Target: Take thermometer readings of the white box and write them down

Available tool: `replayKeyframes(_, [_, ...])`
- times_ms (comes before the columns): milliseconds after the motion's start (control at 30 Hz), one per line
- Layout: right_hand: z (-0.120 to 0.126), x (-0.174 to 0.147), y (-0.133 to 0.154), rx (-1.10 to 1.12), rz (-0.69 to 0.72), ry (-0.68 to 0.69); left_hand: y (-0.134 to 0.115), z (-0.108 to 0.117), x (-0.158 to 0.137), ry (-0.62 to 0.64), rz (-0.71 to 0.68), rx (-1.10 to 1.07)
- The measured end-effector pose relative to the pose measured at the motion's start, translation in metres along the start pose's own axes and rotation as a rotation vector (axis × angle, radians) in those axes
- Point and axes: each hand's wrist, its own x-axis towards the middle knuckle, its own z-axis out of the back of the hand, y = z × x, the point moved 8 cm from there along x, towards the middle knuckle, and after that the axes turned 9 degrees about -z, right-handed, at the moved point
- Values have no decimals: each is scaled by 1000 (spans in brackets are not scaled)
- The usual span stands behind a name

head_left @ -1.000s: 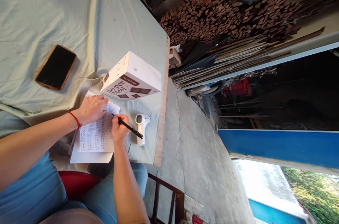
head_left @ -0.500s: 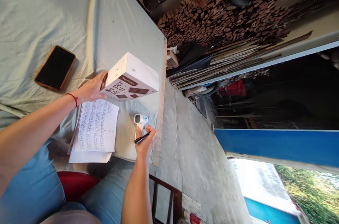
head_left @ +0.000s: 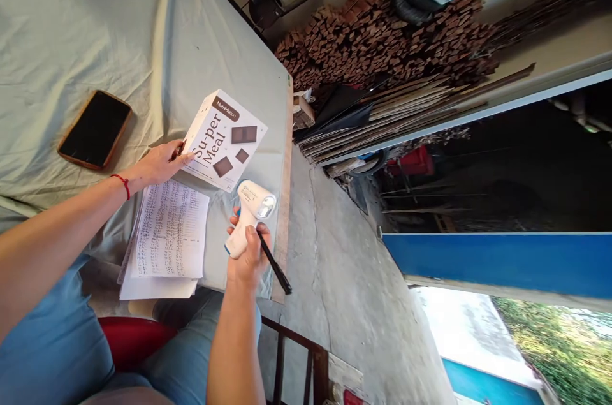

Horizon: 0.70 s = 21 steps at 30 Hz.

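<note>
My left hand [head_left: 165, 162] grips the lower left edge of a white box [head_left: 227, 140] printed "NutriMotion Su-per Meal". The box lies on the cloth-covered table with its printed face up. In my right hand [head_left: 248, 255] is a white infrared thermometer [head_left: 248, 213], raised off the table with its round shiny end turned to the right. A black pen [head_left: 275, 265] is also tucked in that hand, pointing down to the right. Below my left hand lies a stack of handwritten papers [head_left: 167, 233].
A phone in a brown case [head_left: 95, 129] rests on the table's left part. The table's wooden edge [head_left: 285, 188] runs along the right. Beyond are stacked firewood [head_left: 382, 41], concrete floor [head_left: 335, 252] and a dark wooden chair frame [head_left: 306, 354]. A red seat [head_left: 134, 338] shows below me.
My right hand has lifted the thermometer from the table and turned it over. The box has been lowered and tipped so its printed face shows fully, my left hand still on it.
</note>
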Motion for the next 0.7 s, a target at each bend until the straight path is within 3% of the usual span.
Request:
replayKeyframes(100, [-39, -7, 10, 81, -45, 66, 2, -1, -3, 37, 98, -7])
replayKeyframes(267, [-72, -4, 4, 135, -114, 98, 3, -3, -2, 22, 40, -30])
replayKeyframes(700, [-76, -14, -2, 124, -119, 92, 2, -8, -6, 35, -47, -8])
